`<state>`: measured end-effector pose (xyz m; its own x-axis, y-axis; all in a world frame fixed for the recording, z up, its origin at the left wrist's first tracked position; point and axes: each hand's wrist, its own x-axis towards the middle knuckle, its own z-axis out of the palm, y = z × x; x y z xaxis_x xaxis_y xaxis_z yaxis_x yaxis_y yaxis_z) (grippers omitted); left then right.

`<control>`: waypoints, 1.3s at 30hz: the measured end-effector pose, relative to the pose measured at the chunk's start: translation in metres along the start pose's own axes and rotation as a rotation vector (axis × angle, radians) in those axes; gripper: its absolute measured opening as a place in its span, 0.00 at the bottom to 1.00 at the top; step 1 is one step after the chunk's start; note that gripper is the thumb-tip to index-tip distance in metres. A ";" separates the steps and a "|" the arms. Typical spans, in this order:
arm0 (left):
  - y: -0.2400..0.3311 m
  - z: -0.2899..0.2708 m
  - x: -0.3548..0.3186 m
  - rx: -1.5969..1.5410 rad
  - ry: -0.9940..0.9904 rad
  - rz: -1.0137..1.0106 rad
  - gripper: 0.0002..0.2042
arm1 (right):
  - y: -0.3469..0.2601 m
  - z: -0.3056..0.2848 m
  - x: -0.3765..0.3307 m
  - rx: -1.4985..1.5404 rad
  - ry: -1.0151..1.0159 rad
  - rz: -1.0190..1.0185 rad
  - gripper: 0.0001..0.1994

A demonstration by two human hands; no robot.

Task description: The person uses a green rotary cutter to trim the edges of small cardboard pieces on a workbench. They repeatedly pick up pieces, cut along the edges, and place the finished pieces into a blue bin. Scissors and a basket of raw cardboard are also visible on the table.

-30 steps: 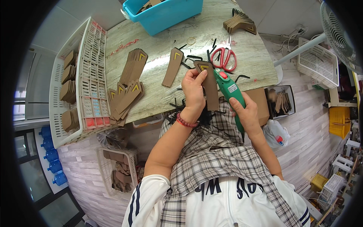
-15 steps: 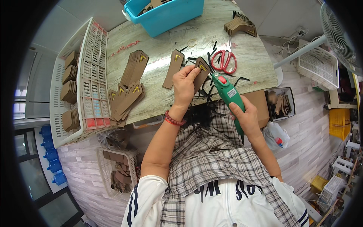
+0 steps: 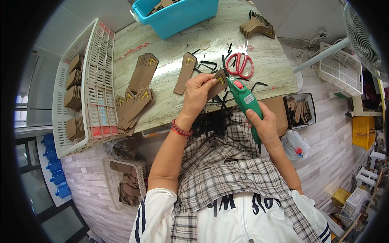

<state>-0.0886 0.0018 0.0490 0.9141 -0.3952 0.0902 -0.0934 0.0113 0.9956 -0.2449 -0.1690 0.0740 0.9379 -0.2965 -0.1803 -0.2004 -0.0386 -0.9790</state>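
Note:
My left hand [image 3: 197,92] pinches a brown strap-like piece [image 3: 218,84] with a yellow chevron near its rounded end. In my right hand [image 3: 262,123] is a green handheld electric cutter [image 3: 243,97] with a red button, its tip at the piece's edge. Left of my left hand lies a single brown piece [image 3: 185,73]. Farther left are a neat stack of pieces [image 3: 142,73] and a fanned pile [image 3: 137,106]. Red-handled scissors [image 3: 240,65] lie just beyond the cutter's tip. Black trimmed strips [image 3: 208,65] are scattered around, and a dark heap of them [image 3: 210,123] rests on my plaid apron.
A blue bin [image 3: 178,20] stands at the table's far edge, with another fanned stack [image 3: 257,26] to its right. A white slotted crate [image 3: 91,81] holds brown pieces at the left. Below are a basket [image 3: 108,174] and a dark box [image 3: 313,109]; a fan [image 3: 364,40] is at right.
My left hand has moved slightly nearer me and turned, tilting the brown piece to the right against the cutter's tip. My right hand and the cutter stay almost still.

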 end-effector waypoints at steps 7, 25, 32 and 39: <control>0.002 -0.016 0.004 0.192 -0.093 0.110 0.08 | -0.001 -0.002 0.001 -0.015 -0.022 0.013 0.22; -0.024 -0.215 -0.029 1.321 0.531 0.091 0.11 | 0.006 0.005 0.001 0.023 -0.060 0.082 0.17; -0.049 -0.087 0.038 1.145 0.477 0.262 0.15 | 0.009 0.008 0.002 -0.030 -0.019 0.074 0.18; -0.070 -0.033 0.049 1.151 0.410 0.307 0.16 | 0.013 0.004 0.000 -0.019 0.005 0.088 0.18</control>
<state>-0.0241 0.0114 -0.0153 0.8299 -0.2023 0.5200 -0.4237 -0.8349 0.3513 -0.2462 -0.1658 0.0612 0.9148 -0.3046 -0.2653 -0.2877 -0.0303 -0.9572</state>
